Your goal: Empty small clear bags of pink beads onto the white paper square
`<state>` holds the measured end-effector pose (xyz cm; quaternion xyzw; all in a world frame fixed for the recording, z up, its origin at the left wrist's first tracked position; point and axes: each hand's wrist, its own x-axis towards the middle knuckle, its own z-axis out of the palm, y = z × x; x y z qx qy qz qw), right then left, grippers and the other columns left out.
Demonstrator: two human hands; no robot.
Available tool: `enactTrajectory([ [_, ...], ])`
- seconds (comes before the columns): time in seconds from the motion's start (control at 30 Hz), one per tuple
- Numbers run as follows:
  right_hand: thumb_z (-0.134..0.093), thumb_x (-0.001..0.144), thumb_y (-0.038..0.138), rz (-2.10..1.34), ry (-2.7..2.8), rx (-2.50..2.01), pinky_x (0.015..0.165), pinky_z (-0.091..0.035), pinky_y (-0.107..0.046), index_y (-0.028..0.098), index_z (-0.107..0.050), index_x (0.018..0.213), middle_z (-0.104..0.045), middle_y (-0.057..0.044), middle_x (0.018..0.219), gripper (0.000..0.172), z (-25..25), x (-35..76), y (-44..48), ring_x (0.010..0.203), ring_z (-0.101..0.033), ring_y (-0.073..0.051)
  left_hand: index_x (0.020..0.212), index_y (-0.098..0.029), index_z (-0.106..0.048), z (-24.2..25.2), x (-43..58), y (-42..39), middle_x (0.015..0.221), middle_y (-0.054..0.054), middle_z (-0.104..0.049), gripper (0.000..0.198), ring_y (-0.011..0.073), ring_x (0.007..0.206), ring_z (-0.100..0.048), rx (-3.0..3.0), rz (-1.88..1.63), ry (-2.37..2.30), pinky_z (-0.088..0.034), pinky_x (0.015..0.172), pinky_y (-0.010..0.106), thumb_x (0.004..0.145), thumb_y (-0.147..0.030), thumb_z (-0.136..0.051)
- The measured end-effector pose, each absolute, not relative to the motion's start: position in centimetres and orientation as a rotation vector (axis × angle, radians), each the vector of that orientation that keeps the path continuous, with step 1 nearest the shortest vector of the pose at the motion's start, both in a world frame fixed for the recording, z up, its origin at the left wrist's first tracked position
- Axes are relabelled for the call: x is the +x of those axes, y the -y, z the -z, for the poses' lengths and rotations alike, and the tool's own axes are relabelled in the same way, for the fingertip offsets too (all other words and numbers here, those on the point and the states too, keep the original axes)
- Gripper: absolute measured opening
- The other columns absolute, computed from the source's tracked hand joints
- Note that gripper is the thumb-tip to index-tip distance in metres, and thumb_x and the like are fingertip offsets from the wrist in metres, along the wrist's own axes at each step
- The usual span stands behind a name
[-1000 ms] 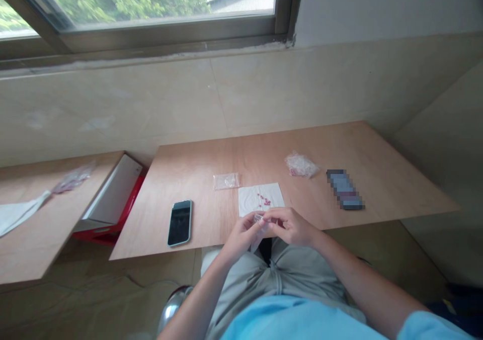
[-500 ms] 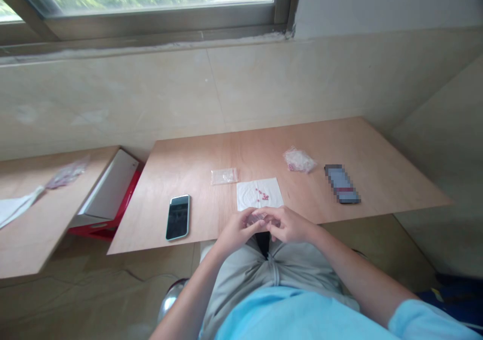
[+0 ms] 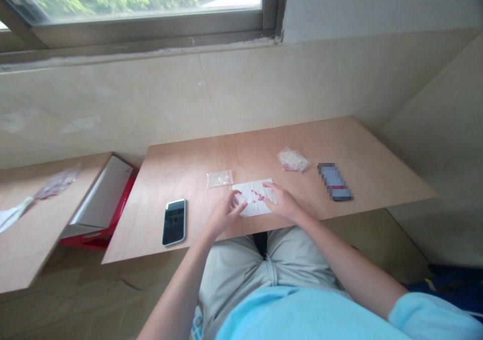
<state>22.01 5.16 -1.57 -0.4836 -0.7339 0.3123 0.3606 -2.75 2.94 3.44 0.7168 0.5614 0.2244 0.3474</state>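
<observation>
A white paper napkin (image 3: 253, 197) lies on the plywood tabletop (image 3: 241, 151), with several small red pieces scattered on it. My left hand (image 3: 225, 213) is at the napkin's left edge with its fingers curled, and anything in them is hidden. My right hand (image 3: 283, 203) rests on the napkin's right part with its fingers extended. Just beyond the napkin lies a small clear plastic bag (image 3: 219, 179). Farther right is a crumpled plastic bag (image 3: 293, 160) with pinkish contents.
A black smartphone (image 3: 174, 222) lies near the table's front edge, left of my hands. A pixelated flat object (image 3: 335, 181) lies to the right. A lower wooden board (image 3: 41, 219) and a white box (image 3: 101, 191) on red stand at left.
My hands have separated and moved from above the table's front edge onto the napkin. The small clear item they held earlier no longer shows clearly. The camera has tilted slightly.
</observation>
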Motion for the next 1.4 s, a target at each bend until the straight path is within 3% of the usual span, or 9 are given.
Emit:
enactTrajectory([
  [0.17, -0.058, 0.085, 0.023, -0.634, 2.130, -1.250, 0.121, -0.031, -0.051, 0.014, -0.035, 0.156, -0.042, -0.018, 0.156, 0.075, 4.2, 19.6, -5.7, 0.148, -0.035, -0.031, 0.124, -0.019, -0.060, -2.9, -2.5, -6.1, 0.109, 0.013, -0.068, 0.045, 0.0266, 0.092, -0.065, 2.371, -0.292, -1.448, -0.047, 0.083, 0.037, 0.090, -0.049, -0.063],
  [0.43, -0.048, 0.095, 0.026, -0.437, 2.275, -1.327, 0.127, -0.012, -0.052, 0.003, -0.032, 0.155, -0.025, -0.021, 0.164, 0.066, 5.8, 17.7, -4.9, 0.156, -0.012, -0.030, 0.113, -0.018, -0.065, -3.3, -0.8, -8.7, 0.105, 0.016, -0.065, 0.041, 0.0344, 0.103, -0.060, 2.686, 0.017, -1.274, -0.041, 0.094, 0.046, 0.084, -0.045, -0.072],
  [0.83, -0.048, 0.096, 0.030, -0.443, 2.293, -1.353, 0.128, -0.009, -0.051, 0.002, -0.029, 0.156, -0.022, -0.020, 0.165, 0.068, 5.7, 17.7, -5.0, 0.156, -0.009, -0.031, 0.109, -0.018, -0.068, -3.3, -0.1, -9.6, 0.107, 0.015, -0.063, 0.036, 0.0354, 0.109, -0.056, 2.744, -0.007, -1.225, -0.036, 0.101, 0.050, 0.081, -0.039, -0.074],
  [1.0, -0.048, 0.094, 0.029, -0.474, 2.256, -1.324, 0.127, -0.016, -0.051, 0.005, -0.024, 0.158, -0.024, -0.020, 0.165, 0.073, 5.6, 18.0, -5.2, 0.155, -0.014, -0.030, 0.123, -0.018, -0.065, -3.5, -1.7, -9.5, 0.109, 0.012, -0.067, 0.048, 0.0276, 0.098, -0.063, 2.225, -0.312, -1.299, -0.046, 0.090, 0.040, 0.088, -0.051, -0.064],
  [1.17, -0.050, 0.093, 0.027, -0.518, 2.195, -1.273, 0.125, -0.021, -0.052, 0.007, -0.020, 0.160, -0.027, -0.021, 0.163, 0.077, 5.6, 18.3, -5.3, 0.154, -0.020, -0.030, 0.122, -0.015, -0.064, -3.5, -3.7, -8.9, 0.108, 0.011, -0.070, 0.053, 0.0231, 0.099, -0.064, 1.494, -0.620, -1.220, -0.050, 0.087, 0.036, 0.096, -0.057, -0.044],
  [1.4, -0.053, 0.091, 0.026, -0.515, 2.160, -1.249, 0.126, -0.021, -0.053, 0.011, -0.021, 0.161, -0.032, -0.018, 0.162, 0.078, 6.3, 18.2, -5.4, 0.153, -0.024, -0.030, 0.125, -0.016, -0.060, -3.3, -6.8, -10.8, 0.103, 0.010, -0.068, 0.046, 0.0208, 0.094, -0.066, 1.031, -1.009, -1.133, -0.052, 0.090, 0.038, 0.089, -0.043, -0.060],
])
